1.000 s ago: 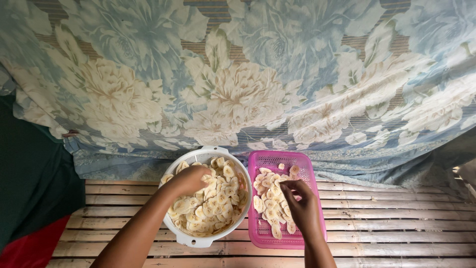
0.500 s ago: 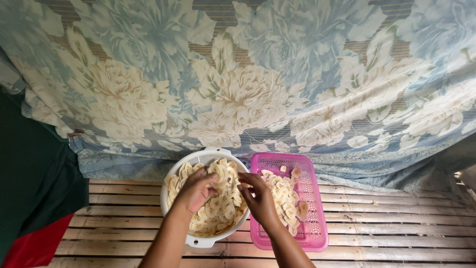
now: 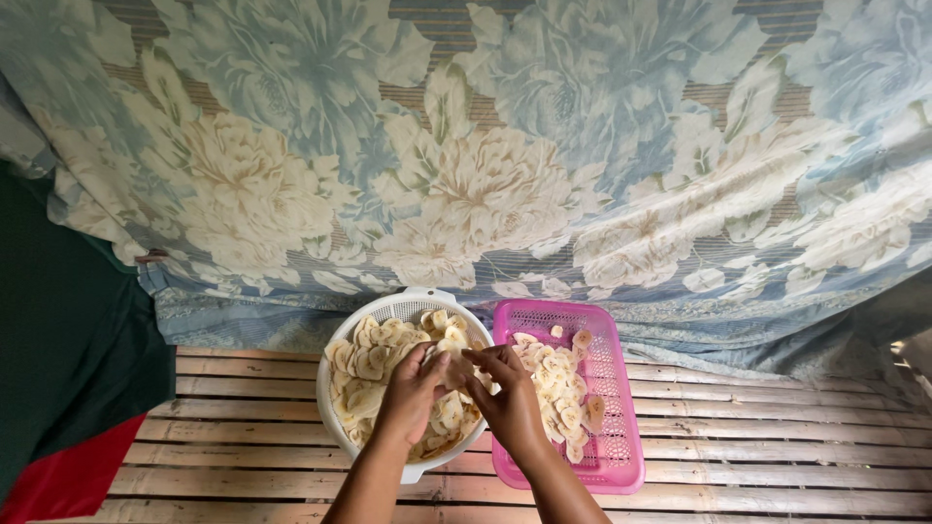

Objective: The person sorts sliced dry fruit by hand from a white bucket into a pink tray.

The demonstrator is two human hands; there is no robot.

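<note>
Currently both hands meet at lower centre of the frame, over the seam between two containers. Left hand [image 3: 413, 393] and right hand [image 3: 510, 398] have fingers curled together, pinching pale banana slices [image 3: 449, 361] between the fingertips.

Risk: slices held above the gap could slip and drop through the slatted bamboo floor [image 3: 777, 437]; a loose pinch would likely cause it.

Contents: white round colander [image 3: 408, 303], well filled with slices. Pink rectangular basket [image 3: 616, 388], touching its right side, holds a thinner layer along its left half.
</note>
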